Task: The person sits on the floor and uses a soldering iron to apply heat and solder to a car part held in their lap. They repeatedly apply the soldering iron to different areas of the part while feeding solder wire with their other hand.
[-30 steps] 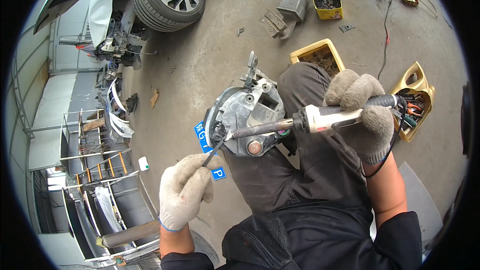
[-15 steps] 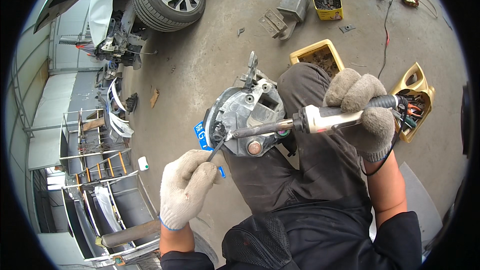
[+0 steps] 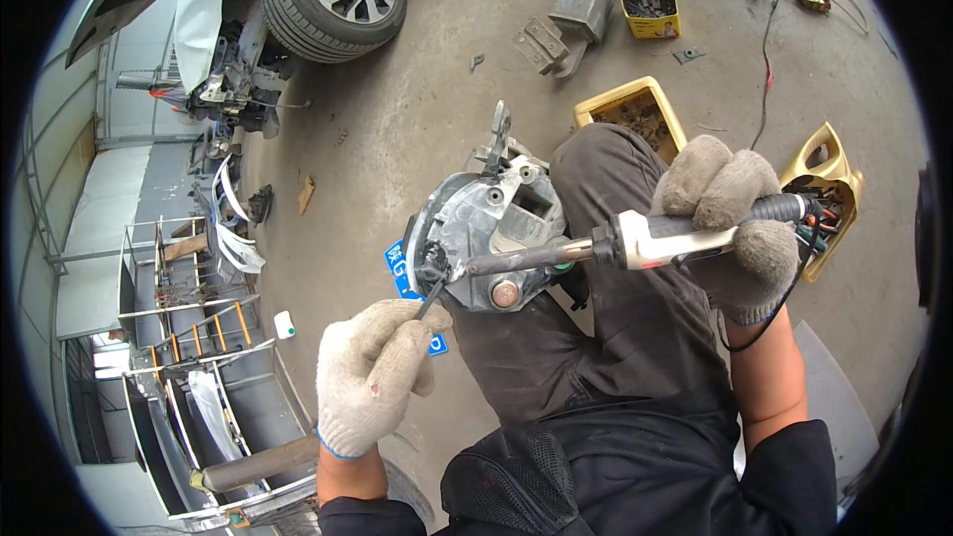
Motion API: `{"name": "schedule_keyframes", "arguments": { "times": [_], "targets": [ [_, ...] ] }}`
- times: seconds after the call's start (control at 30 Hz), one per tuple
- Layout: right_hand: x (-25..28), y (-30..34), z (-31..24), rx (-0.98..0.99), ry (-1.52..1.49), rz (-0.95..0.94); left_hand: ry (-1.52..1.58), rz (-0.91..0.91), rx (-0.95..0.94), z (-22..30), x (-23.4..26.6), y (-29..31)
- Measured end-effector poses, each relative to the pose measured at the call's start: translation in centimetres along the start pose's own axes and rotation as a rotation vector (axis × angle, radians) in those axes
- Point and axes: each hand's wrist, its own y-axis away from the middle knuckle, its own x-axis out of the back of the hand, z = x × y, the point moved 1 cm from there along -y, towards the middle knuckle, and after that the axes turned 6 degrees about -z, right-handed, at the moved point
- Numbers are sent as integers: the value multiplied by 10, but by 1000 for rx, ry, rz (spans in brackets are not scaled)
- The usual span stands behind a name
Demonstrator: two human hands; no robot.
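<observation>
Our gloved left hand pinches a thin dark rod, its far end at the blackened patch on the left side of a grey housing. That housing sits just left of our trousered knee. Our gloved right hand is wrapped around a pale corded tool, its long barrel pointing left over the housing, near the patch. Farther right, we see a yellow tray of small parts on the floor.
</observation>
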Motion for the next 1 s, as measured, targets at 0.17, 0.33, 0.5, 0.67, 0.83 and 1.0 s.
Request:
{"name": "schedule_keyframes", "arguments": {
  "times": [0.17, 0.33, 0.5, 0.67, 0.83, 1.0],
  "targets": [
    [1, -2, 6, 5, 1, -18, 33, -13, 33, 0, 3, -1],
    [-2, -1, 6, -4, 11, 11, 89, -10, 71, -4, 3, -1],
    [-1, -4, 6, 1, 6, -13, 93, -11, 48, -6, 3, -2],
    [0, -4, 7, 4, 14, -6, 84, 6, 27, -7, 2, -1],
    [2, -3, 9, 1, 8, -18, 2, 26, -53, -4, -1, -1],
    [2, -1, 10, 3, -2, -6, -129, 52, -95, -4, -2, -2]
  ]
}}
